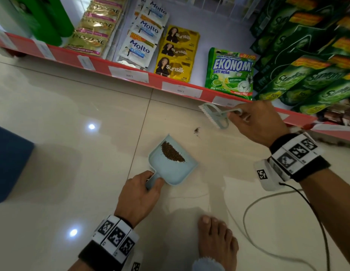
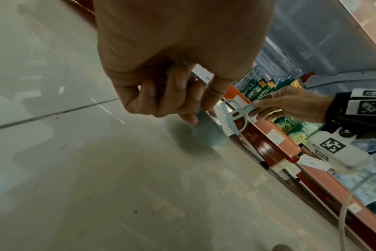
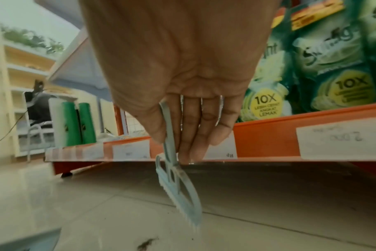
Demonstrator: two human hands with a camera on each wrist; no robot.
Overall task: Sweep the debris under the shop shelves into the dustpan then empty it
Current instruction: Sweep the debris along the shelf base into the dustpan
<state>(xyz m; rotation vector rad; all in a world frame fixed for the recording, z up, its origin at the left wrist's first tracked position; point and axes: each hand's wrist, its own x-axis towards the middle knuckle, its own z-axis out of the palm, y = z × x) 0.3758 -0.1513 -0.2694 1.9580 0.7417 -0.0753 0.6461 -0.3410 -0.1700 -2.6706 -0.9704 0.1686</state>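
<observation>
A light blue dustpan (image 1: 175,169) lies on the tiled floor with a heap of brown debris (image 1: 172,152) near its mouth. My left hand (image 1: 139,196) grips its handle from below; in the left wrist view the fingers (image 2: 178,95) curl round that handle. My right hand (image 1: 256,122) pinches the handle of a small light blue brush (image 1: 214,115), held just above the floor by the red shelf edge (image 1: 131,75). The brush (image 3: 178,186) hangs down from the thumb and fingers. A small dark clump of debris (image 1: 197,130) lies on the floor between brush and dustpan.
The bottom shelf holds shampoo sachets (image 1: 178,53), a green soap pouch (image 1: 229,72) and green detergent packs (image 1: 307,65). A blue box (image 1: 9,163) stands at the left. A bare foot (image 1: 219,239) and a white cable (image 1: 248,210) are near me.
</observation>
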